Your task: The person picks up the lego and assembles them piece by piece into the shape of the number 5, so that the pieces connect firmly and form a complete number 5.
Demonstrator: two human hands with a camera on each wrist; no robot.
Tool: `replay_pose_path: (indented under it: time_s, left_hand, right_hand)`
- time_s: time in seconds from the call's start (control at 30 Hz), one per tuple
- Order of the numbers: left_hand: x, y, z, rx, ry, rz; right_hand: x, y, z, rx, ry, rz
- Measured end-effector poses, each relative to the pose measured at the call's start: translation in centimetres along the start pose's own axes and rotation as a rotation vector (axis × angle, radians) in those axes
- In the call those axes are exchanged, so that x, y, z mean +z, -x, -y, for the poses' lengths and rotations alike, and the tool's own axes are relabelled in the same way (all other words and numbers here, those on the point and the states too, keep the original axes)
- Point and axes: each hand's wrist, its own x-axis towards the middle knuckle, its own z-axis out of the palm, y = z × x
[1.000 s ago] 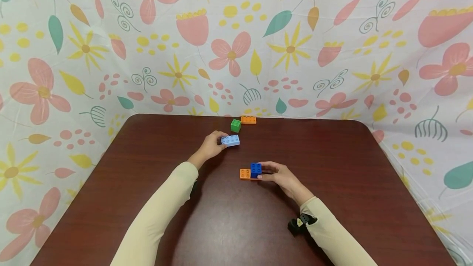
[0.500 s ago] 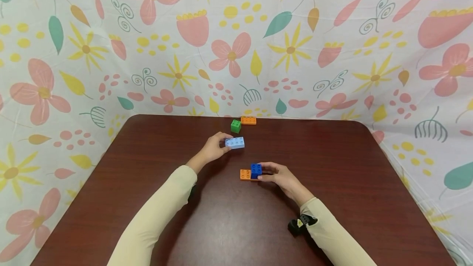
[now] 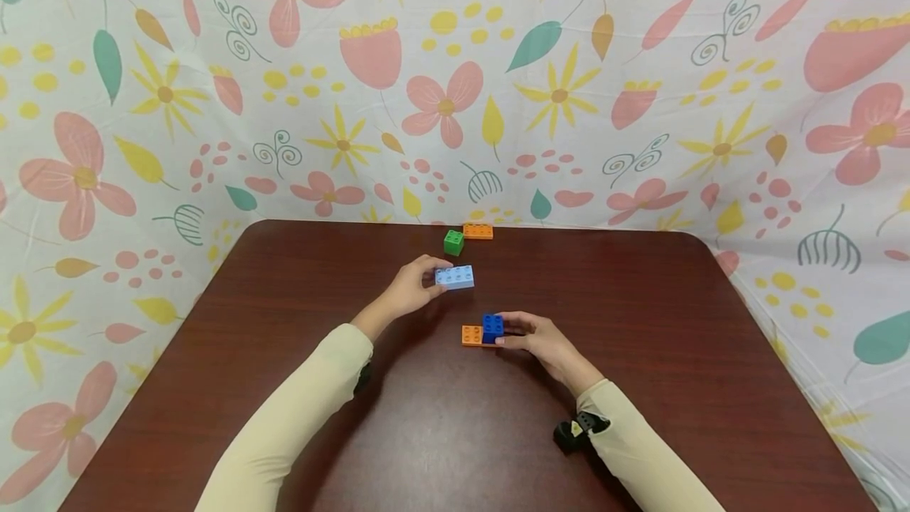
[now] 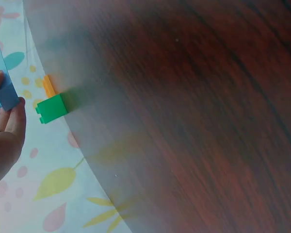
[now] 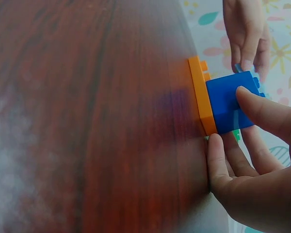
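Note:
My left hand pinches a light blue toy building brick by its left end, studs up, above the table. In the left wrist view the same light blue brick shows at the left edge between thumb and fingers. My right hand grips a dark blue brick that sits on the right part of a flat orange brick. The right wrist view has the thumb on the side of the dark blue brick, with a finger at the end of the orange brick.
A green brick stands near the table's far edge, beside a second flat orange brick. Behind the dark brown table hangs a flower-patterned cloth. A black strap device is on the right wrist.
My left hand has carried the light blue brick to the right and nearer, toward the orange and dark blue bricks. The right hand and its bricks have stayed in place.

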Motion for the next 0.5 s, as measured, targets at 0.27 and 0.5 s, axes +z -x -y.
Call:
replay_pose_path:
  time_s: [0.27, 0.5]
  left_hand:
    - [0.0, 0.8, -0.7, 0.032, 0.017, 0.018]
    - [0.0, 1.4, -1.1, 0.087, 0.036, 0.025]
  right_hand:
    - [0.0, -0.2, 0.0, 0.008, -0.011, -0.007]
    - [0.0, -0.3, 0.0, 0.003, -0.018, 0.000]
